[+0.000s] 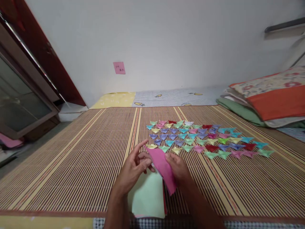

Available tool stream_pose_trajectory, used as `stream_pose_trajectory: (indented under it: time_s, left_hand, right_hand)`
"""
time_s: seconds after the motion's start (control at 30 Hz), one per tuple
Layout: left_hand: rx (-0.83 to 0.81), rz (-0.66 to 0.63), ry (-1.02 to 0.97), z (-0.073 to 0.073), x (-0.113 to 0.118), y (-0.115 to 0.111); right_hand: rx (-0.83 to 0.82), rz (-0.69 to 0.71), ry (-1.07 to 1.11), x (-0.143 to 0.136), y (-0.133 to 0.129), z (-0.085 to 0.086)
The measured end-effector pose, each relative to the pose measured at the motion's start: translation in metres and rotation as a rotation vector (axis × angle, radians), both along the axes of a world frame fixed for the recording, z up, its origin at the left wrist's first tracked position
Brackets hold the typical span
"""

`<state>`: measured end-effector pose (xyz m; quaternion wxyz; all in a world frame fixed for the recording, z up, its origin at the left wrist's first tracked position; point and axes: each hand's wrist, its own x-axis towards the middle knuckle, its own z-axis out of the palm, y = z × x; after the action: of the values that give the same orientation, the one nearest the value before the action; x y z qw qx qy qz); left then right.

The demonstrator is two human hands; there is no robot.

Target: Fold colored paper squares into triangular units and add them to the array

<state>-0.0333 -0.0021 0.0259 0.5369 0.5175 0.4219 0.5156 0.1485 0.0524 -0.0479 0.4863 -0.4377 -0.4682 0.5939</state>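
Both hands hold a folded pink paper [162, 167] above a striped bamboo mat [71, 159]. My left hand [133, 170] pinches its left edge with the index finger stretched toward the paper's top corner. My right hand [178, 168] grips the paper's right side. Under the hands lies a stack of paper sheets [147, 197] with a pale green sheet on top. Beyond the hands, several small folded paper shapes [205, 140] in many colours lie in rows on the mat.
A white wall with a pink sticky note [119, 67] stands behind the mat. Folded bedding and an orange pillow [269, 95] are piled at the right. A glass-fronted cabinet [21, 98] stands at the left. A checked sheet [176, 97] lies past the mat.
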Motion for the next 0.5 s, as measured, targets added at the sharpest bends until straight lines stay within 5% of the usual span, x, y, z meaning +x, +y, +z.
stream_pose_trajectory:
  time_s: [0.5]
  left_hand:
    - [0.022,0.000,-0.011,0.0072,0.0097,-0.0044]
  right_hand:
    - [-0.104,0.053,0.100,-0.0030,-0.0016,0.0034]
